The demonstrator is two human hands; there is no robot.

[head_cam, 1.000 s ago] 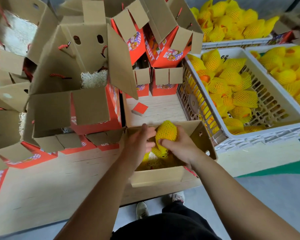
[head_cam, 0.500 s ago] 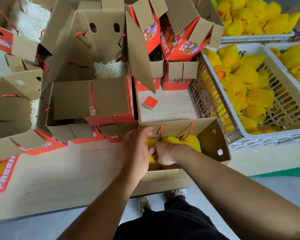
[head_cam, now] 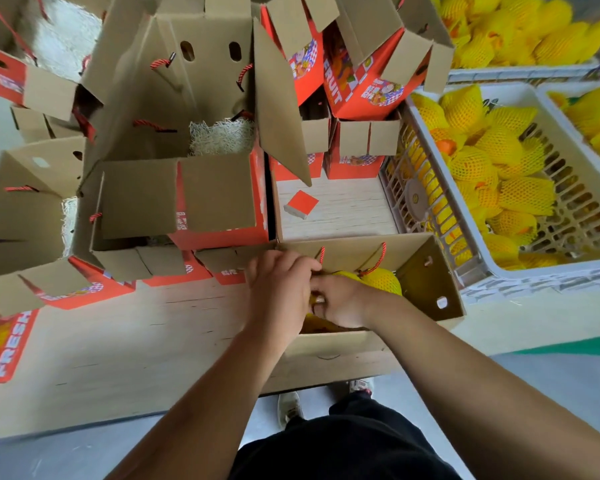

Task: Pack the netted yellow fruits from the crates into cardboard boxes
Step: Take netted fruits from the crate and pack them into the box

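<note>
The counter spreads to the left of both hands, its far part heaped with open cardboard boxes in red and brown. To the right of the right hand stands a white crate, about half full of netted yellow fruits; more crates of them lie beyond it.

Directly under the hands sits the open box being filled. A second ago the right hand held one fruit up above this box; now that fruit is down inside, and both hands have sunk in with it. The left hand arches over the left side of the opening, fingers bent downward; whether they hold anything I cannot tell. The right hand lies curled low among the contents, apparently pressing or gripping a fruit, though the grip itself is hidden. Just beyond its knuckles one netted fruit shows against the box's far wall, under the red rope handle.

So this piece looks seated, and the hands are likely settling the layer before reaching right for another.
</note>
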